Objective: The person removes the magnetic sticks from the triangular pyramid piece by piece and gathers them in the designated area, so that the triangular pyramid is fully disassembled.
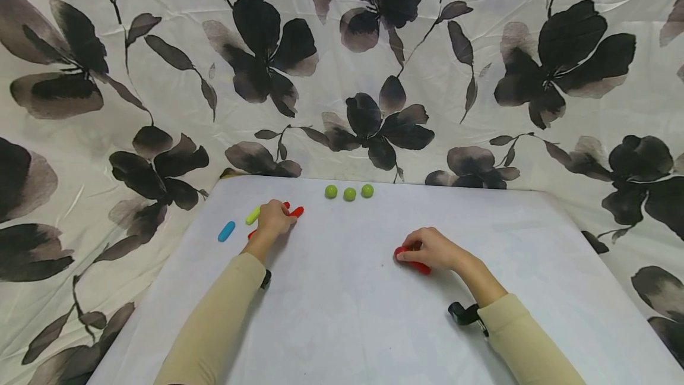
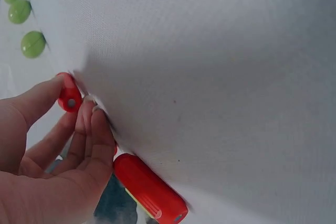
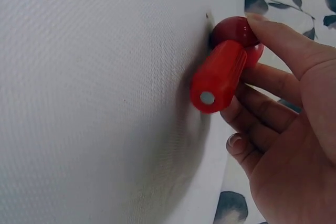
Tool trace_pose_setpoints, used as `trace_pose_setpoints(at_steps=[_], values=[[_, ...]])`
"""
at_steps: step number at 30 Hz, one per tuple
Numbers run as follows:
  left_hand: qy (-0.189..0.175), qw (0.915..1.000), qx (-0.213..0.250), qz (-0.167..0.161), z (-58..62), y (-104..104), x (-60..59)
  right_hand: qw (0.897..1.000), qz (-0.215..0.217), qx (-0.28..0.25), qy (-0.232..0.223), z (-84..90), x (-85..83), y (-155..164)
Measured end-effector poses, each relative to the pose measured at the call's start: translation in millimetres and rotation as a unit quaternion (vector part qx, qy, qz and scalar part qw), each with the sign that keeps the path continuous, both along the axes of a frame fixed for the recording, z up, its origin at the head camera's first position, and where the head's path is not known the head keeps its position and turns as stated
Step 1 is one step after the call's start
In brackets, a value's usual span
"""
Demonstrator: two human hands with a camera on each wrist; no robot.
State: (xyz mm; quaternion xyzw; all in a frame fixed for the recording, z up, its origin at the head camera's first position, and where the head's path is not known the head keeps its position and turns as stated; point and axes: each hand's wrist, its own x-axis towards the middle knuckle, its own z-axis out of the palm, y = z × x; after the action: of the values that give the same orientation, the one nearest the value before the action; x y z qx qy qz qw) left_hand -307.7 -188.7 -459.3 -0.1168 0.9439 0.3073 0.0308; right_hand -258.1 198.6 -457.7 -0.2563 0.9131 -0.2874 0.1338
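Smooth plastic red rod (image 3: 218,77) on matt woven tablecloth (image 3: 94,103).

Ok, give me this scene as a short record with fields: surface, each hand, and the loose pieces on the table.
surface: white table against a flowered cloth backdrop
left hand: fingers on a red cylinder, another red cylinder beside it
right hand: holds a red cylinder next to a red ball
green balls: three in a row at the far edge
blue capsule: lies alone, left of the left hand
yellow-green capsule: just beyond the left hand
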Motion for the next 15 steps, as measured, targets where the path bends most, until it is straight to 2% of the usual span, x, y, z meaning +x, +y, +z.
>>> trace_pose_setpoints(at_steps=[9, 15], values=[[0.009, 0.9993, -0.018, -0.031, 1.9, -1, 5.4, 1.0, -0.016, 0.015, 0.012, 0.2, 2.4, -2], [0.014, 0.9986, -0.011, -0.05, 9.9, 0, 14.9, 0.999, -0.021, 0.035, 0.026, 0.8, 4.8, -2]])
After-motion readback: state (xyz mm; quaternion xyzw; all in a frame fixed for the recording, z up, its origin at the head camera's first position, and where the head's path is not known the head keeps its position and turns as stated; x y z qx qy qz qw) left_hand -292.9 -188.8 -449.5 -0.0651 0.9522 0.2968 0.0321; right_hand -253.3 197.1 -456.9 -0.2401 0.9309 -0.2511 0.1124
